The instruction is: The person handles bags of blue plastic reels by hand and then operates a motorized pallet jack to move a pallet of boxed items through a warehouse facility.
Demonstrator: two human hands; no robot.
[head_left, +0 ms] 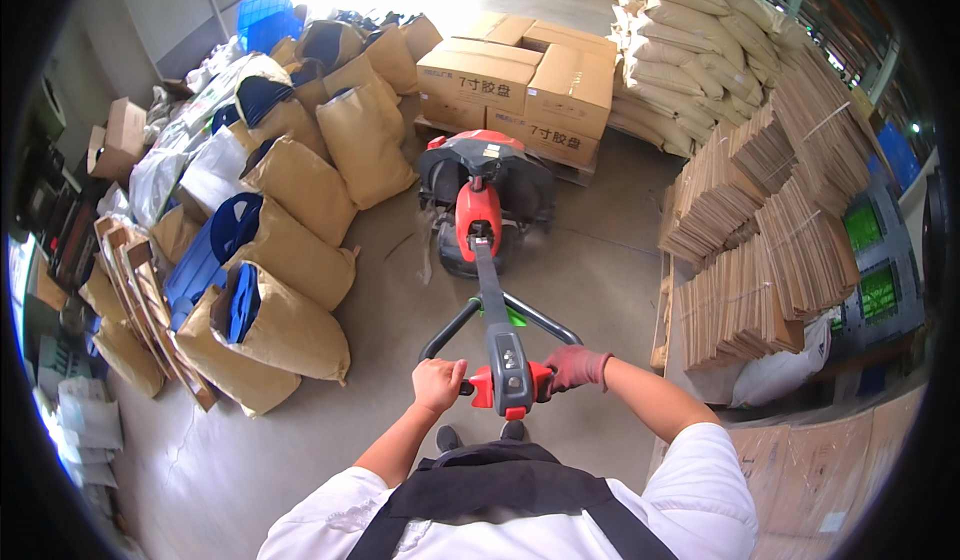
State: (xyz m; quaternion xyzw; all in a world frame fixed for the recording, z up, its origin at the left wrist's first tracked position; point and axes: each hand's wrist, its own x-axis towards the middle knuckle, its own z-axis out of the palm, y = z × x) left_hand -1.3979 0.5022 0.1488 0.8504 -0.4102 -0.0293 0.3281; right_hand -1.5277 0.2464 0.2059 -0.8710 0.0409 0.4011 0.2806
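A red and black electric pallet jack (pixel 478 215) stands before me, its long tiller reaching back to my waist. Bare and closed, my left hand (pixel 438 385) is wrapped around the left grip of the tiller head (pixel 509 365). My right hand (pixel 577 368), in a dark red glove, is closed around the right grip. A black loop bar (pixel 450 330) spreads out in front of both hands. Beyond the jack, stacked brown cartons (pixel 570 85) rest on a wooden pallet (pixel 577 173); the forks are hidden, so whether they sit under it I cannot tell.
On the left lie several tan sacks (pixel 300 320) with blue pieces inside, beside a leaning wooden pallet (pixel 150 300). Bundled flat cardboard (pixel 750 260) is stacked at the right. Behind it rises a pile of full sacks (pixel 690 50). Film-wrapped cartons (pixel 820 470) stand near my right elbow.
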